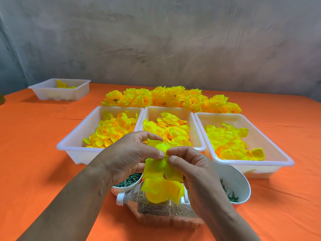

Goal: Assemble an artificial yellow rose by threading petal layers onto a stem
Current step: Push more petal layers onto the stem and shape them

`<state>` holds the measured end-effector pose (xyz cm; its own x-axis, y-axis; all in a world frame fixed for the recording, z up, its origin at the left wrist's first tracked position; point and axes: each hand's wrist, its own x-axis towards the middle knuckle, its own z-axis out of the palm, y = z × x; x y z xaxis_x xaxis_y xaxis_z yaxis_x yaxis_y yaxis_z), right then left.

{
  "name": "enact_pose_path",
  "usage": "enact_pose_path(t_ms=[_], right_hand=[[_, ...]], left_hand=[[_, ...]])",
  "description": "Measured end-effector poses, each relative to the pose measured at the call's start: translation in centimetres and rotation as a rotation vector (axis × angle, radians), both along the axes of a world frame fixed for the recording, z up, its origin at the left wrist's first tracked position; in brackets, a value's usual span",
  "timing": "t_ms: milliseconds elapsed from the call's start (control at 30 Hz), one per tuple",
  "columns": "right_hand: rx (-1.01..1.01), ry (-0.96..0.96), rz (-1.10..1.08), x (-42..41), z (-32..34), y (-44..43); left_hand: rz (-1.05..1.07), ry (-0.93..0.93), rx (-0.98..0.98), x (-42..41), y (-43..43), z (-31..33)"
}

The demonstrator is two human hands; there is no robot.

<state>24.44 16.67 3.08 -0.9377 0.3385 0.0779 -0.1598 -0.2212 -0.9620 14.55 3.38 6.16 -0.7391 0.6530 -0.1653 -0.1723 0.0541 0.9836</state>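
My left hand (128,153) and right hand (194,171) both pinch the yellow petal layers (156,169), thumbs nearly touching. They hang between my hands, over a bottle (156,213), three petal trays (76,153) just beyond.

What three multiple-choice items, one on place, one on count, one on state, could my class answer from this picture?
1. Where do the finished roses lie? A behind the white trays; B on the floor; C in a vase.
2. How many white trays stand on the orange cloth? A two; B four; C six.
3. What do the left hand and right hand do? A pinch the petal layer; B lie flat; C hold scissors.
1A, heaped past the far rims; 2B, three in a row, one far left; 3A, each grip closes on its middle.
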Motion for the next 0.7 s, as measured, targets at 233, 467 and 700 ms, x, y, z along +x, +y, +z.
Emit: enact_pose_path(t_ms=[233, 467, 700], right_hand=[[-0.019, -0.012, -0.001, 0.1, 0.0, 0.1], [0.011, -0.012, -0.019, 0.1, -0.2, 0.0], [0.061, -0.051, -0.019, 0.4, -0.6, 0.1]], left_hand=[[-0.036, -0.014, -0.016, -0.3, 0.2, -0.1], [-0.039, -0.024, -0.034, -0.7, 0.4, -0.5], [-0.044, -0.023, -0.056, -0.8, 0.6, -1.1]])
